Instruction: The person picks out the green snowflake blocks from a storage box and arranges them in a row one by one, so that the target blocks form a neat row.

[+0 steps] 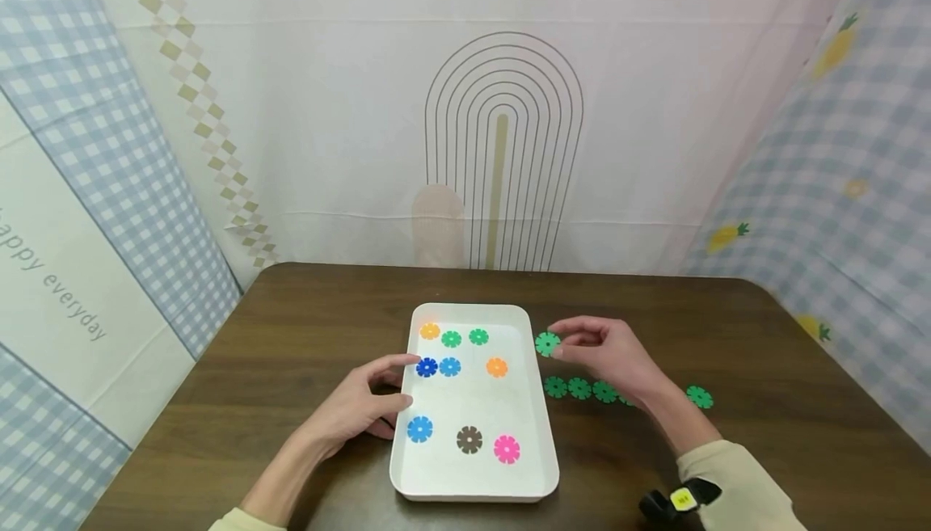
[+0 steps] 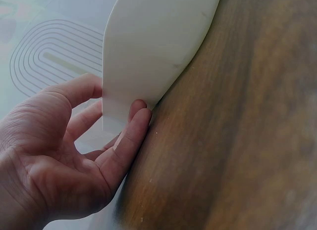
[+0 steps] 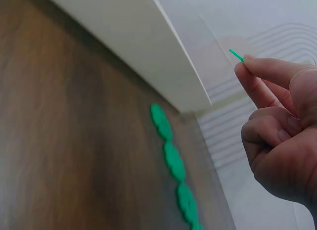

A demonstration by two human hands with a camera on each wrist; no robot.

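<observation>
A white tray (image 1: pixel 476 482) stands on the table with flower-shaped notched discs lying in it, among them an orange disc (image 1: pixel 497 367), a brown disc (image 1: pixel 469 440) and a pink disc (image 1: pixel 507 449). My left hand (image 1: pixel 364 402) holds the tray's left side, thumb and index finger at the rim. In the left wrist view, other fingers of the left hand (image 2: pixel 74 146) lie against the tray's outer wall (image 2: pixel 148 47). Just past the right rim, my right hand (image 1: pixel 607 353) pinches a green notched disc (image 1: pixel 548 343) between thumb and fingertips. That disc (image 3: pixel 236 55) appears edge-on in the right wrist view.
Right of the tray, several green discs (image 1: pixel 579 388) lie in a row on the brown table (image 1: pixel 305 313), partly hidden by the right forearm. Another green disc (image 1: pixel 700 398) lies farther right. A patterned cloth (image 1: pixel 349 111) hangs behind the table.
</observation>
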